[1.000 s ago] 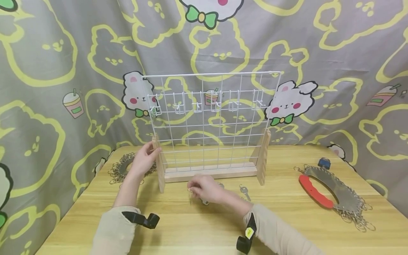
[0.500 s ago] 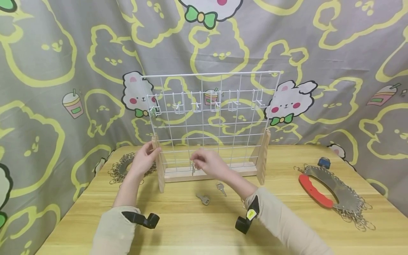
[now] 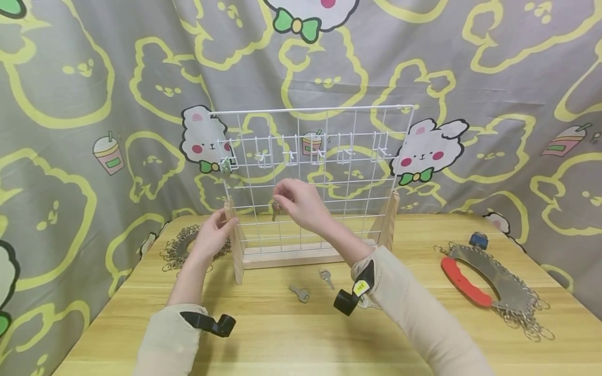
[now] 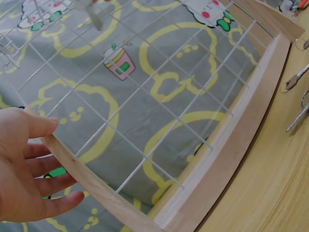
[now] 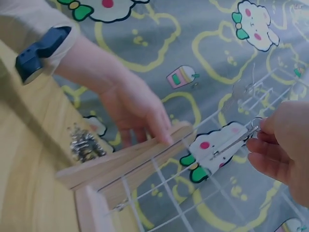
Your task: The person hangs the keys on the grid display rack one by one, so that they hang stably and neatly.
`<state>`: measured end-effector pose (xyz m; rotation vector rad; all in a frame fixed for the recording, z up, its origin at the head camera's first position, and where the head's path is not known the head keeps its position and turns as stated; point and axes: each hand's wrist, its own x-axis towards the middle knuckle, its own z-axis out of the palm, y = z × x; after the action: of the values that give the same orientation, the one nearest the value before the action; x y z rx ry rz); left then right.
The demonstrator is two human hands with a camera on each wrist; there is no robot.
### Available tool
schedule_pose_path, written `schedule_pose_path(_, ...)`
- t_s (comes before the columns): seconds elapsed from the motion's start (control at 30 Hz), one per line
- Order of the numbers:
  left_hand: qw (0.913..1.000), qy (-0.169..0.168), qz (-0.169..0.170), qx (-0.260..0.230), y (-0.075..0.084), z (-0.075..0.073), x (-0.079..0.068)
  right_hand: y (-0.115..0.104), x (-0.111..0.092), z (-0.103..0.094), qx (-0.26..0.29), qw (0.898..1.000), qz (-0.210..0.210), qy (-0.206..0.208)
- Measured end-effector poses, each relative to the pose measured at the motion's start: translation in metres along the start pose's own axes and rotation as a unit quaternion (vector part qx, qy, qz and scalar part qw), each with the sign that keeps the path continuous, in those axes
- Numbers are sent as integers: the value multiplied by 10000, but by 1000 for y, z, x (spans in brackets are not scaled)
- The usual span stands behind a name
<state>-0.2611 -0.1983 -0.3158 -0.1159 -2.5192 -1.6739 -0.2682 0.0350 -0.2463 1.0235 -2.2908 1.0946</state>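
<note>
A white wire grid rack (image 3: 310, 185) with a row of hooks stands on a wooden base. My left hand (image 3: 213, 235) grips its left wooden upright (image 4: 96, 186), thumb on one side and fingers on the other. In front of the grid, below the hooks, my right hand (image 3: 301, 203) pinches a key (image 5: 234, 142) by its small ring (image 5: 256, 123); the key dangles. Another key (image 5: 239, 92) hangs at the leftmost hook, blurred. Loose keys (image 3: 299, 294) lie on the table before the rack, one partly behind the right wrist's camera.
A metal ring plate (image 3: 176, 248) hung with many wire rings lies behind the left arm. At right lies a similar plate (image 3: 489, 269) with a red handle (image 3: 465, 283), beside a small blue object (image 3: 478, 240). A patterned curtain (image 3: 301, 62) hangs behind the wooden table (image 3: 291, 339).
My right hand has risen from the tabletop to the middle of the grid, carrying the key up with it. The left hand stays on the upright.
</note>
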Motion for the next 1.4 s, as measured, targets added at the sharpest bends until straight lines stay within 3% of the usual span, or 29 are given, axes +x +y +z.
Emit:
schedule_pose_path(0.4, 10000, 17, -41, 27, -1, -1, 1, -26, 25, -7, 81, 9991, -349, 204)
schedule_pose_path(0.77, 9999, 52, -87, -100, -2, 0, 1, -33, 33, -9, 540, 9966, -118, 610)
schedule_pose_path(1.0, 9998, 52, -98, -162, -2, 0, 1, -38, 38, -10, 384, 9942, -66, 1005)
schedule_pose_path(1.4, 9996, 40, -91, -278, -2, 0, 1, -39, 38, -11, 105, 9928, -109, 1189)
